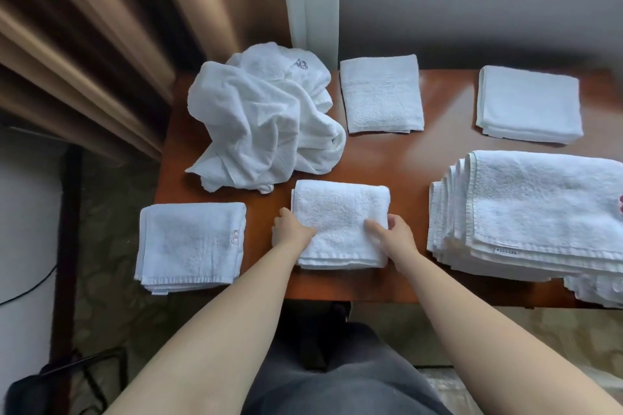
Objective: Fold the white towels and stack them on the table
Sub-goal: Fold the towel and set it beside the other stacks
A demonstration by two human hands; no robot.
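Left hand [290, 229] and right hand [397, 234] gripping folded white towel [340, 212], thick, nubby, square-edged, on table [371, 158]

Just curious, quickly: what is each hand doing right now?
Left hand: grips the left edge of the folded towel.
Right hand: grips the same towel's right edge.

**Towels: five folded lots, one heap**

We see a folded towel [340, 222] front-centre, folded singles front-left [192, 242], back-centre [381, 96] and back-right [529, 104]. A tall folded stack [539, 212] sits right. A crumpled unfolded heap [263, 125] lies back-left on the table [438, 141].
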